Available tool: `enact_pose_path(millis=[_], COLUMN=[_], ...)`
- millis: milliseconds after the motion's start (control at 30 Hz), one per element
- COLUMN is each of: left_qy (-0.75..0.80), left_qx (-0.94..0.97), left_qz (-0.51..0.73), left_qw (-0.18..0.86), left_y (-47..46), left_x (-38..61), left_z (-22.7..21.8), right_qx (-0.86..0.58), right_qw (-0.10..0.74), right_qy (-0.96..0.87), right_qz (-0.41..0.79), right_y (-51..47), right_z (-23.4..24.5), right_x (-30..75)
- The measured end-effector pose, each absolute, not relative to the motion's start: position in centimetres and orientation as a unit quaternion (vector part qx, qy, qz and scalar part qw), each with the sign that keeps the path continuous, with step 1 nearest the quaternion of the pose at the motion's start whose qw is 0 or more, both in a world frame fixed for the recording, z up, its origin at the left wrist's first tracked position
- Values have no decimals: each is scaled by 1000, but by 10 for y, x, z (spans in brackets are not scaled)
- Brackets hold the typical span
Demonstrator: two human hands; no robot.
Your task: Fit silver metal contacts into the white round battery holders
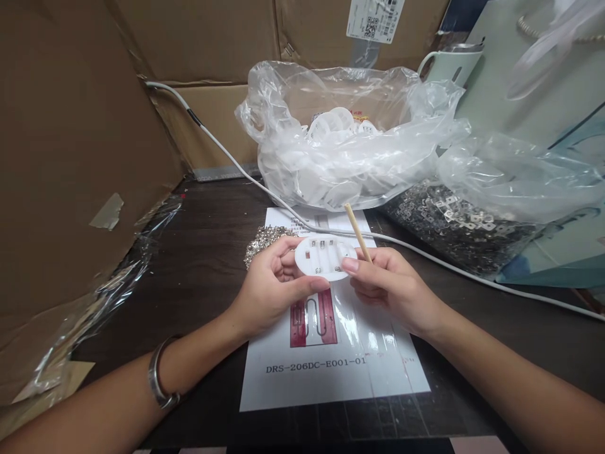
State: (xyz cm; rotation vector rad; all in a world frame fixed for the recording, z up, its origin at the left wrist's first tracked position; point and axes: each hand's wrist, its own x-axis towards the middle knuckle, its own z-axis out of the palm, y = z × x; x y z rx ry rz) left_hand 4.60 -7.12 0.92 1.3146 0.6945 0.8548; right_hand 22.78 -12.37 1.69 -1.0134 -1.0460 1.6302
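- Done, white disc (pixel 326 260): metal contacts visible along far and near sides. Left: can't tell if any slot's bare.
- Disc's above printed sheet's (pixel 283 392) far half; left hand (pixel 271 271) clamped on its rim, right hand (pixel 390 277) gripping wooden stick (pixel 358 230), thumb on disc's right edge.
- Clear bag (pixel 406 154), desk's (pixel 203 246) far side: more discs (pixel 331 123), contacts mostly unreadable.
- Second bag (pixel 515 183), right: flat metal plates (pixel 454 214).

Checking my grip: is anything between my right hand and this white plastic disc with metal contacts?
Nothing visible does: your right hand has its thumb on the white plastic disc. The wooden stick in that hand angles up beside the disc, not between them.
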Motion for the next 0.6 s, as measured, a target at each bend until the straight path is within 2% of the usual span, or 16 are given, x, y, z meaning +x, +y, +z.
enact_pose_path(millis=[367,600], left_qy=[322,316], left_qx=[574,581], left_qz=[368,363], left_qw=[657,656], left_y=[-71,-71], left_x=[49,48], left_z=[12,13], right_qx=[-455,-438], right_qw=[508,508], right_qy=[-365,-360], right_qz=[634,648], right_y=[-117,-118], right_z=[17,17], right_x=[225,225])
